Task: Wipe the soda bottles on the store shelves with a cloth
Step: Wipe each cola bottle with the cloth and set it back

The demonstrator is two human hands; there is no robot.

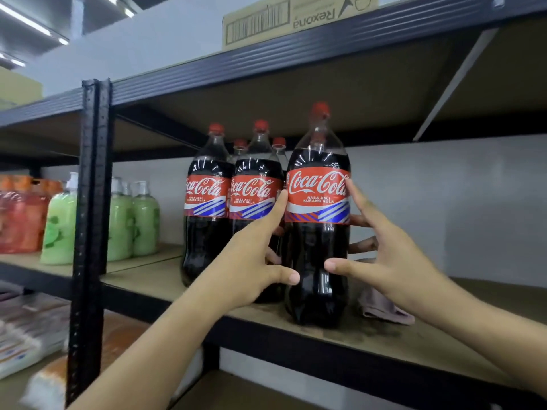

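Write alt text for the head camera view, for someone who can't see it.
Two hands, left hand and right hand, grip the front cola bottle on a store shelf. A cloth lies beside it, more cola bottles stand behind, and green soap bottles stand further left.

Glossy plastic bottle (318,232), matt cloth (384,310)
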